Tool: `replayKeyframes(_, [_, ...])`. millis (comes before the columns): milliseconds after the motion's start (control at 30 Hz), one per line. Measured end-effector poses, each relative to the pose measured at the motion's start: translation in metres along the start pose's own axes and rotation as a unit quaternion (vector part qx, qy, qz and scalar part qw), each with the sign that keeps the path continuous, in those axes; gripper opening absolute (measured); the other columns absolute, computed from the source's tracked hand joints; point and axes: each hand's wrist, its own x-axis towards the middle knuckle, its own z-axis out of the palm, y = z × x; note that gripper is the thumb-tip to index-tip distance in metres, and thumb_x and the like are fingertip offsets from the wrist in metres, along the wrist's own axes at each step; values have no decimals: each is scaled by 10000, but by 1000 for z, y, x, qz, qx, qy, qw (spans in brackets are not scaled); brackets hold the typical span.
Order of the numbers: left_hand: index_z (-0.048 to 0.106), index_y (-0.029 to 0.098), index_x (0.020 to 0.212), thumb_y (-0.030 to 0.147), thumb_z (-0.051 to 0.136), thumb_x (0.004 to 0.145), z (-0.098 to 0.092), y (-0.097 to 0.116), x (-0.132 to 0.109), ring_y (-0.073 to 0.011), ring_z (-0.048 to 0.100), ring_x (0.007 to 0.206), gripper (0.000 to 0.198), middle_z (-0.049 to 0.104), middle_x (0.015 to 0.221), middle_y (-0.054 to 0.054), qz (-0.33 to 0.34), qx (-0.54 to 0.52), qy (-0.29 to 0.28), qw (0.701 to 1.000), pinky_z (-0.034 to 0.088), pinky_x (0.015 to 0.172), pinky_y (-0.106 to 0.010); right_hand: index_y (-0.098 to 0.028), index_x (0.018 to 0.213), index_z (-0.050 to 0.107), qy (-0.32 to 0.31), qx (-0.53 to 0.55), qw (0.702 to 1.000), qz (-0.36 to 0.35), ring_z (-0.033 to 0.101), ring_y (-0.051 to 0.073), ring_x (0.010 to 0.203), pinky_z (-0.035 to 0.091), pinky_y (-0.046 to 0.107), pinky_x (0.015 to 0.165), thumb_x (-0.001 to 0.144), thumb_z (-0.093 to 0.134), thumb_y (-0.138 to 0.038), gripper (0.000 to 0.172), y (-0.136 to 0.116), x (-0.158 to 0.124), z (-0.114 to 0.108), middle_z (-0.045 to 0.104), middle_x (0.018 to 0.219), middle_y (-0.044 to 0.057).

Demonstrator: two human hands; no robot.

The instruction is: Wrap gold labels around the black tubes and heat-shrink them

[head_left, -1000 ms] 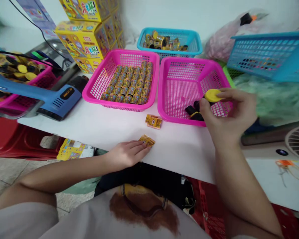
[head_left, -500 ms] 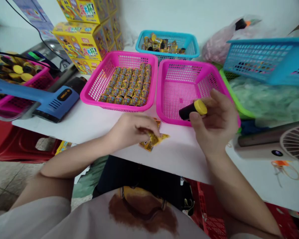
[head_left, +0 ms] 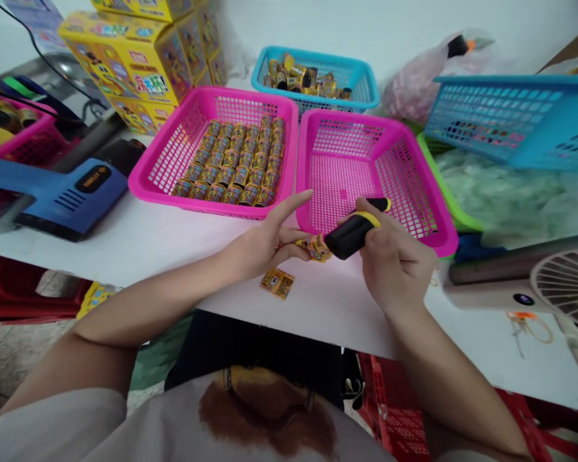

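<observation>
Gripping a black cylinder with a yellow band point(head_left: 351, 235) in my closed right hand point(head_left: 397, 260), I hold it tilted just above the front rim of a pink plastic basket point(head_left: 351, 122). Past my fingers, a black-and-yellow piece point(head_left: 378, 204) shows over the basket; I cannot tell whether it is separate from the cylinder. My left hand point(head_left: 264, 244) lies beside the basket, index finger stretched out, and its lower fingers touch a gold foil packet point(head_left: 313, 248), though I cannot tell whether they pinch it. A second foil packet point(head_left: 278, 283) lies on the white table point(head_left: 125, 250), just below my left hand. To the left, another pink basket point(head_left: 158, 138) holds neat rows of gold canisters point(head_left: 231, 157). Behind both, a blue basket point(head_left: 313, 56) holds more gold-and-black pieces point(head_left: 303, 76).
</observation>
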Motion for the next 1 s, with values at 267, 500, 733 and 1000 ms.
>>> replayKeyframes(267, [112,326,1652,573,667,975,3,6,-3,-257,813,993,910,755,1232,-102,-4,10,82,997,663,875,-382,-372,1384,696,12,-16,996,-83,742,155,932,619,315,848,1013,637,-352,377,-5,7,1,778,1109,22])
replayKeyframes(500, [97,295,1641,540,794,893,6,19,0,-218,819,930,1052,800,1076,-74,34,-99,76,992,676,837,-322,-367,1494,597,-1,-42,980,-194,737,176,991,621,324,861,986,669,-265,523,-1,7,5,763,1161,52])
replayKeyframes(733, [92,317,1667,583,730,937,2,12,0,-230,818,919,1006,740,1270,-119,27,-51,97,994,671,828,-334,-308,1101,820,2,36,999,-13,755,183,964,637,388,912,1043,576,-454,290,-4,6,7,797,1077,31])
replayKeyframes(1000, [142,348,1675,504,813,893,5,-4,5,-236,805,752,1042,761,871,0,61,-126,68,988,673,764,-370,-294,1010,790,34,141,989,29,749,247,1140,603,501,1059,1043,524,-585,396,12,0,16,764,1255,51])
